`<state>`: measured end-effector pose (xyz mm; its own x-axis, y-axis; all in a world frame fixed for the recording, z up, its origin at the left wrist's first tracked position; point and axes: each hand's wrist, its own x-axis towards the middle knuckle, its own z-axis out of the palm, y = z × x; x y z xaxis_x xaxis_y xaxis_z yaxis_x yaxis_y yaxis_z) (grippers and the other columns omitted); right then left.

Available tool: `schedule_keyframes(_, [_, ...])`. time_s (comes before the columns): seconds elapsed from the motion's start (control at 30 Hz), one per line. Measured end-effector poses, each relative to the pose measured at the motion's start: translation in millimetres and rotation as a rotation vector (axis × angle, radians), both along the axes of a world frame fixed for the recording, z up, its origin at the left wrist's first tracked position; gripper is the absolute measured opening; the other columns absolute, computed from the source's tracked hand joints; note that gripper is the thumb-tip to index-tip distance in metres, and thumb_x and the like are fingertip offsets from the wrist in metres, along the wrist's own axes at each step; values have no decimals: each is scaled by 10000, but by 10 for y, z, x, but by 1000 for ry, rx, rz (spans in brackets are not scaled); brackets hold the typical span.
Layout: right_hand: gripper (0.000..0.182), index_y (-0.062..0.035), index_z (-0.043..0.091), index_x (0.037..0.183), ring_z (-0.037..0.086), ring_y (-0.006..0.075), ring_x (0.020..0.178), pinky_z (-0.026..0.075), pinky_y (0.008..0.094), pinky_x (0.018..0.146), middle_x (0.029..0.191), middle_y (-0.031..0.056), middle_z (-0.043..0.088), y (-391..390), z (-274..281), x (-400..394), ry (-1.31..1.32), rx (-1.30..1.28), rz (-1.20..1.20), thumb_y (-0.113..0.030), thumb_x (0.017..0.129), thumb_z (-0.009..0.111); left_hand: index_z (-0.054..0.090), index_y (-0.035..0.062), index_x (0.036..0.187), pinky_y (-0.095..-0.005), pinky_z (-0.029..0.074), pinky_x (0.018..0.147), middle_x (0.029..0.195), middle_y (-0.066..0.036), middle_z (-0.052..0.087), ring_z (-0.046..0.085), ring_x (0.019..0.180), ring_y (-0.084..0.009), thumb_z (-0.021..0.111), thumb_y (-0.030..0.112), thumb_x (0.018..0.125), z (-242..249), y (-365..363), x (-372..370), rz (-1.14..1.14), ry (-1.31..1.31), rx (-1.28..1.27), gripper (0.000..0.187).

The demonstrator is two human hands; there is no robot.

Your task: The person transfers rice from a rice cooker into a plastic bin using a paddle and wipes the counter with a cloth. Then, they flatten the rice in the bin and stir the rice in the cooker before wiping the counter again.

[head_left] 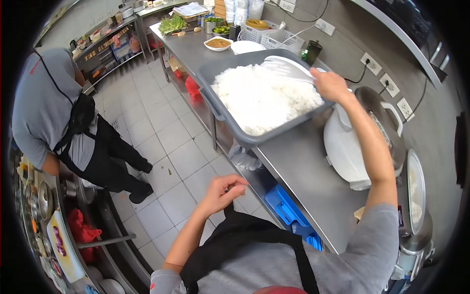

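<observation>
My right hand (330, 85) is closed around the near end of a white plastic rice scoop (289, 67), whose broad blade rests at the far right of the rice. A large mound of white rice (264, 100) fills the grey plastic tub (240, 134), which sits on the steel table by the wall. My left hand (223, 193) hangs over the floor in front of my apron, apart from the table, its fingers curled in and nothing visible in them. To the right of the tub stands a white rice cooker (345, 147), with a dark, round inside partly hidden by my right forearm.
A co-worker (58, 112) stands at the left counter, facing away. A bowl of brown sauce (218, 44), green limes (221, 30), leafy greens (172, 23) and white baskets (284, 41) line the table's far end. A blue box (286, 206) lies on the lower shelf.
</observation>
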<state>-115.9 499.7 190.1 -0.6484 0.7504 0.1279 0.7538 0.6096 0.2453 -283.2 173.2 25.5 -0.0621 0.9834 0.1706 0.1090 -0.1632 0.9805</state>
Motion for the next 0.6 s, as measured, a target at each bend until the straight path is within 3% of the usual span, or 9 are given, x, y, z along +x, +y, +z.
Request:
schedule_keyframes(0.17, [300,-167,516,1082,627,295,753,483,424,634,803,145,633,651,-889,-963,-19,54,69,-121,789,467,606,13,1007,-259,455,641,789,-68,642,577,688,-112,603,168,810,75,164,-660,164,207,-55,250])
schedule_keyframes(0.23, [240,-164,526,1020,629,279,680,476,410,582,726,124,628,571,-1055,-1307,-8,81,223,-133,785,489,597,11,1023,-261,459,669,815,-73,647,581,706,-117,608,166,805,60,227,-904,199,139,-112,267])
schedule_keyframes(0.3, [147,-156,531,935,616,283,615,461,412,531,637,112,610,370,-1073,-1486,47,69,454,-165,789,533,579,4,1052,-264,463,701,839,-81,649,586,735,-120,605,163,811,-34,306,-1118,242,34,-154,290])
schedule_keyframes(0.4, [249,-170,563,989,622,270,599,466,378,533,617,83,608,313,-582,-1536,-6,116,287,-124,751,510,581,-5,1038,-268,465,717,839,-83,649,588,752,-122,598,163,821,-48,515,-1355,290,36,-167,276])
schedule_keyframes(0.47, [202,-171,578,951,616,270,591,458,386,516,596,83,596,223,-335,-1421,-17,91,290,-141,758,529,535,-1,1105,-266,461,707,886,-87,634,578,760,-124,592,178,836,-90,686,-1495,232,2,-154,329])
schedule_keyframes(0.53, [187,-172,579,945,613,267,580,452,389,505,589,77,593,78,-269,-1393,-105,8,234,-152,765,531,490,11,1163,-262,458,695,921,-88,623,573,768,-128,585,190,843,-183,889,-1587,195,-89,-174,379])
schedule_keyframes(0.6, [147,-172,576,918,609,265,568,448,395,496,583,80,589,166,-599,-1439,-95,-13,212,-169,775,542,424,24,1215,-260,453,702,961,-101,605,571,808,-136,557,224,865,-287,1161,-1676,139,-240,-241,425])
